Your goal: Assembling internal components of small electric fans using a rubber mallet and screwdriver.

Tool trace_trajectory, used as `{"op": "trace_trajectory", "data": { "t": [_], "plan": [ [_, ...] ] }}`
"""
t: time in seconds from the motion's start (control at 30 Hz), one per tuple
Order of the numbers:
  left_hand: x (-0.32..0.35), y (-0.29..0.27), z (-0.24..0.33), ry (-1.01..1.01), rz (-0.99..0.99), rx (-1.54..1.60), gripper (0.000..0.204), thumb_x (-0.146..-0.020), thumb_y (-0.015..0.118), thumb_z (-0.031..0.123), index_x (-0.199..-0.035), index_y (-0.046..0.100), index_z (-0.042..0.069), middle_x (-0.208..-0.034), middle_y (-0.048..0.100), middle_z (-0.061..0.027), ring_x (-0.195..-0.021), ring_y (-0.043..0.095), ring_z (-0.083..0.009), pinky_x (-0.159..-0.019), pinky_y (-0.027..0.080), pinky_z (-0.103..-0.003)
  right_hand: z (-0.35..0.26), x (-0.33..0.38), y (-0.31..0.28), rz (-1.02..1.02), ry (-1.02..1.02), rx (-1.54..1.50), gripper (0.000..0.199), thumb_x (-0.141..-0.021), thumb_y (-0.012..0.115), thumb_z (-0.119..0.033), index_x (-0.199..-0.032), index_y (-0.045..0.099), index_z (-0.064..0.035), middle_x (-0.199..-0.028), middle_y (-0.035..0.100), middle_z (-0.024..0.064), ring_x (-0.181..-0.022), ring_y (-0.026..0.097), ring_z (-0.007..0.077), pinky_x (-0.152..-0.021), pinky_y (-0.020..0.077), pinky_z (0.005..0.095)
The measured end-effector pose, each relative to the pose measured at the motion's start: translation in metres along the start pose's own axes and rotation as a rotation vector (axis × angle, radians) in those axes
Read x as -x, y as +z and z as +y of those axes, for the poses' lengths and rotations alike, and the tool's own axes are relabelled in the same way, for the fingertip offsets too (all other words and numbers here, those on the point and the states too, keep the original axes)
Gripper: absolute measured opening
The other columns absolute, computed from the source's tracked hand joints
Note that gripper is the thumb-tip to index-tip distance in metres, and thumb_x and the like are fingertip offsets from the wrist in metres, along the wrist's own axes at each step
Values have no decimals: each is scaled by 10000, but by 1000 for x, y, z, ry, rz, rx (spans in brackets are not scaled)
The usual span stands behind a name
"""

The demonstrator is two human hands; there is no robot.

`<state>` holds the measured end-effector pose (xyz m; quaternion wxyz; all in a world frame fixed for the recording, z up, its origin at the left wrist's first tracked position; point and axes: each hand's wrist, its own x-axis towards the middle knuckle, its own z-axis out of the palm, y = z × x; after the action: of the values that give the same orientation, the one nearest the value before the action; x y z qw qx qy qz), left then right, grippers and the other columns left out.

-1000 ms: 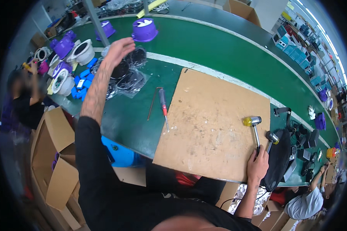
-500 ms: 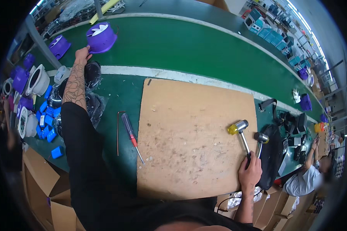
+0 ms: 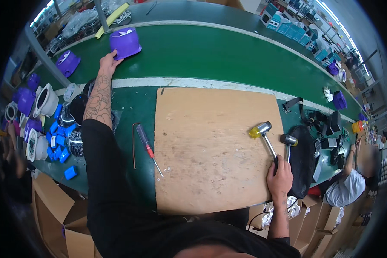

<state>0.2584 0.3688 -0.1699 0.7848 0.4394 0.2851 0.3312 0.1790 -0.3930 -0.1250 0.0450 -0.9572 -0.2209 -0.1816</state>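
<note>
In the upper left of the frame, on the green tabletop (image 3: 228,51), sits a purple plastic housing (image 3: 125,42); it looks stiff, hollow and light, best taken by its lower rim. The left hand (image 3: 108,63) touches that rim, fingers spread. At lower right, the right hand (image 3: 279,177) has its fingers wrapped around a mallet (image 3: 264,135) lying on the wooden board (image 3: 210,146).

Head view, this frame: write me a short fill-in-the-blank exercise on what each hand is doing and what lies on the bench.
1. The left hand touches a plastic housing coloured ____.
2. The right hand grips the handle of a ____ with a yellow-tipped head.
3. The red-handled screwdriver lies to the ____ of the wooden board.

Missing words: purple; mallet; left
</note>
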Motion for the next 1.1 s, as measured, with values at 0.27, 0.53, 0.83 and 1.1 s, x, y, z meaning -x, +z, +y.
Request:
{"op": "trace_trajectory", "data": {
  "t": [0.27, 0.53, 0.83, 1.1],
  "plan": [
    [96, 18, 14, 35, -36, -143, 135, -951, 527, 16, -1035, 550, -87, -1034, 622, -169, -942, 669, -304, -873, 585, -489, 7, 7, -13, 23, 48, -170, 418, -851, 672, -138, -1235, 562, -14, -1004, 588, 178, -953, 575, 350, -809, 482, 424],
    [327, 55, 19, -65, -483, -96, 100, -944, 586, 77, -979, 593, -17, -976, 641, -102, -946, 660, -232, -929, 547, -466, -49, -55, -46, -461, 354, -1572, 692, -945, 592, -486, -1440, 393, -45, -1368, 474, 223, -1260, 498, 306, -906, 517, 435],
    [499, 68, -31, -97, -657, -239, 69, -901, 671, 56, -906, 607, 31, -1156, 619, -91, -916, 638, -148, -814, 583, -321, -82, -39, -53, -890, 306, -1886, 708, -841, 740, -416, -1370, 418, -73, -1247, 528, 129, -1183, 539, 280, -950, 488, 591],
    [487, 112, -22, -373, -727, -107, 644, -1022, 315, 536, -1326, 527, 9, -1302, 558, -116, -1236, 491, -262, -969, 436, -406, -70, -43, -38, 280, -653, -896, 1044, -602, 866, -222, -1494, 331, -136, -1286, 423, 242, -1158, 501, 422, -997, 461, 479]
  ]
}}
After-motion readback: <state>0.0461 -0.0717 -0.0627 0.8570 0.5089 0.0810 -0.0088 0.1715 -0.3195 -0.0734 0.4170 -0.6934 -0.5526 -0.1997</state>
